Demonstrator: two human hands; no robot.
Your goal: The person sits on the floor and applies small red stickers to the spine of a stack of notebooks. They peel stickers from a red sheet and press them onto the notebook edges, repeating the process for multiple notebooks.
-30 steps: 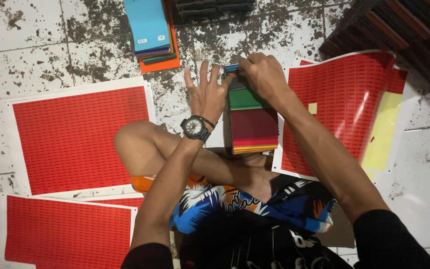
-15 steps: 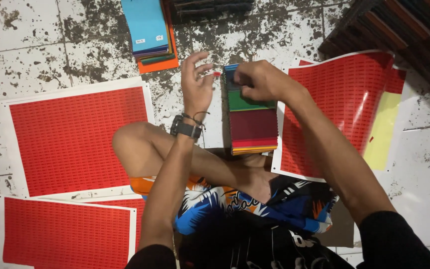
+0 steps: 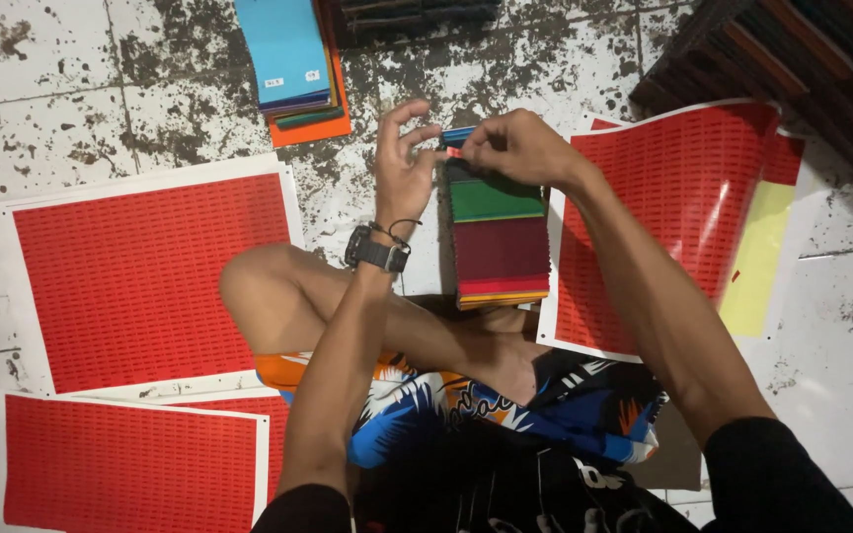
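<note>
A stack of coloured swatch cards (image 3: pixel 498 237), with green and maroon ones showing on top, lies on the floor in front of my crossed legs. My right hand (image 3: pixel 520 148) rests over the stack's far end and pinches a small red sticker (image 3: pixel 454 153) against the top card. My left hand (image 3: pixel 402 163), with a black watch on its wrist, is raised just left of the stack. Its thumb and fingertips pinch the blue far edge of the stack, right beside my right fingertips.
Large red sticker sheets lie on the speckled floor at the left (image 3: pixel 150 281), lower left (image 3: pixel 130 464) and right (image 3: pixel 663 217), the right one over a yellow sheet (image 3: pixel 757 262). Another swatch stack with a blue top (image 3: pixel 293 64) sits further away. Dark stacks (image 3: pixel 772 49) fill the far right corner.
My left hand was spread flat beside the stack; its fingers have curled in and now pinch the stack's far edge. My right hand stays at the far end.
</note>
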